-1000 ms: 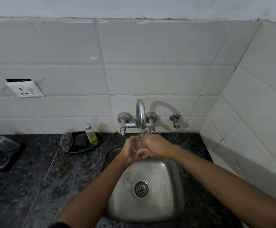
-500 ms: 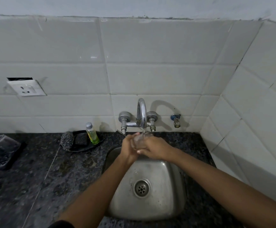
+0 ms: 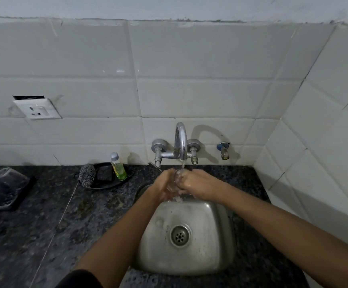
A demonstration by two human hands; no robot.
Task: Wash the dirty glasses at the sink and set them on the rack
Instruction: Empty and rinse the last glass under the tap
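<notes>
Dark granite counter (image 3: 44, 221) bears black tray (image 3: 106, 183), steel sink (image 3: 189, 265)

Glass (image 3: 176, 179) between both hands, under tap (image 3: 180, 142)

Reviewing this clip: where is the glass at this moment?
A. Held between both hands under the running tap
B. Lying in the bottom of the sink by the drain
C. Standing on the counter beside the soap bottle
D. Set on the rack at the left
A: the left hand and right hand hold the glass between them over the sink, with water from the tap running onto it.
</notes>
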